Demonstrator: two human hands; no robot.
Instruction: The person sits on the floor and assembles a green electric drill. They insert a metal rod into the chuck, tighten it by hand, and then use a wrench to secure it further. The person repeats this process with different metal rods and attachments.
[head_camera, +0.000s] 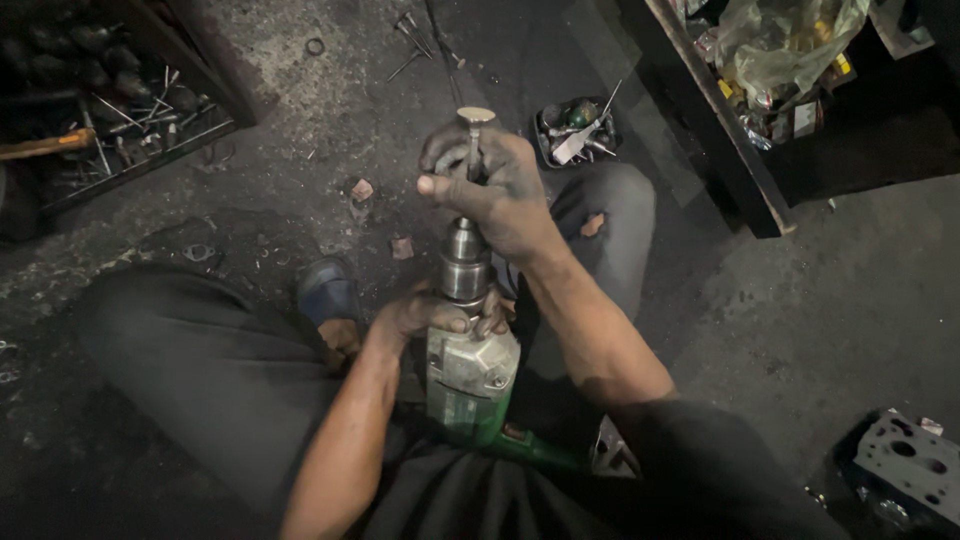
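Both hands are seen closed on one tool, held upright between the knees of a person seated on the grimy concrete floor (820, 300). The left hand (425, 315) is wrapped around the grey-and-green electric drill (470, 385) just below its shiny steel chuck (465, 265). The right hand (490, 185) is clenched around the thin metal valve stem (472, 150), which stands in the chuck with its flat round head (476, 116) uppermost. A small dark tray of metal bits (575, 130) is seen on the floor just beyond the right hand. A dark open crate of rods and tools (110, 120) lies well apart at the upper left, and a grey metal block with round holes (905, 465) sits at the lower right. A dark shelf edge (715, 120) with a crumpled plastic bag (785, 45) is seen at the upper right.
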